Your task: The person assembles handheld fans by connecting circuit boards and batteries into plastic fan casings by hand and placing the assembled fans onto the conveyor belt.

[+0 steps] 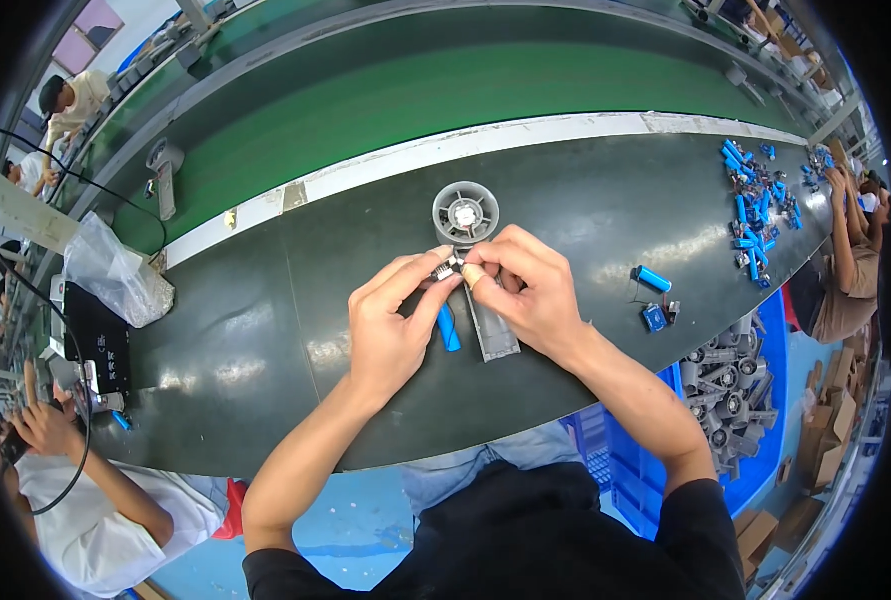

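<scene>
Before me, my left hand [390, 325] pinches a small black-and-silver part [447, 268] between thumb and fingertips. The fingertips of my right hand [530, 295] are closed at its right end; the exact kind of part is too small to make out. Just beyond them stands a grey round fan housing [466, 212] with spokes and a bright hub. Its grey half-open handle [493, 335] runs toward me beneath my right hand. Beside the handle, a blue cylindrical battery [448, 328] shows below my left fingers, its upper end hidden.
On the dark table [255, 330], a wired blue battery [651, 279] and blue module [654, 318] lie right. Farther right is a battery pile [755, 215]. A blue bin [775, 370] holds grey housings. A plastic bag [115, 265] lies left, and a green conveyor [385, 85] runs behind. Co-workers sit both sides.
</scene>
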Motion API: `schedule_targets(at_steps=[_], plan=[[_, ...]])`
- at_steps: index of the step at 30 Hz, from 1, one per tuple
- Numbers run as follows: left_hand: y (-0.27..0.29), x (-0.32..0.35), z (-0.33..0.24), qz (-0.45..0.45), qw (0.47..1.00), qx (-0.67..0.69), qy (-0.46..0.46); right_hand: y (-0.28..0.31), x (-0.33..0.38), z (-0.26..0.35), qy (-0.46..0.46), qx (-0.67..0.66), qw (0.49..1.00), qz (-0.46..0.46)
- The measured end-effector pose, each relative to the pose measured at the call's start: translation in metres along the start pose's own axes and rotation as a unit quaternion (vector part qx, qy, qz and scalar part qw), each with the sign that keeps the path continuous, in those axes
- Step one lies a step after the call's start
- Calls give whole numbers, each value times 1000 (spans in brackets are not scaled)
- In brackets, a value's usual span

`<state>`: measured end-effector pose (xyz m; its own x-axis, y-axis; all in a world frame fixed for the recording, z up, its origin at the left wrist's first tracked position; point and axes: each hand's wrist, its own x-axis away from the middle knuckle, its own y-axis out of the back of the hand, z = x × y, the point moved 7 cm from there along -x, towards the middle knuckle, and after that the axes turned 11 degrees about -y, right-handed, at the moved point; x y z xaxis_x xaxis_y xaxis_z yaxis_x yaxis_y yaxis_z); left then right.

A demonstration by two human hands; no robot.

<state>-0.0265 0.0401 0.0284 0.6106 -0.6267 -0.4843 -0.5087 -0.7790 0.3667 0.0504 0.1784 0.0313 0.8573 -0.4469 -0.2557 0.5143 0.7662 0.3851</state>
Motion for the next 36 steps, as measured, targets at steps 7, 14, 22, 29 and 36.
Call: schedule_targets(at_steps=[7, 14, 22, 29, 36], plan=[[-3, 1, -3, 1, 999, 29, -25, 3, 1, 6, 39, 44, 998, -24], [-3, 4, 3, -4, 999, 35, -2, 1, 2, 8, 69, 30, 997, -31], [-4, -3, -9, 37, 997, -15, -65, 1, 1, 2, 61, 13, 998, -25], [-4, -4, -13, 45, 994, -40, -95, 4, 1, 2, 53, 21, 998, -42], [-5, -2, -15, 52, 992, -48, -100, 3, 5, 6, 110, 51, 991, -54]])
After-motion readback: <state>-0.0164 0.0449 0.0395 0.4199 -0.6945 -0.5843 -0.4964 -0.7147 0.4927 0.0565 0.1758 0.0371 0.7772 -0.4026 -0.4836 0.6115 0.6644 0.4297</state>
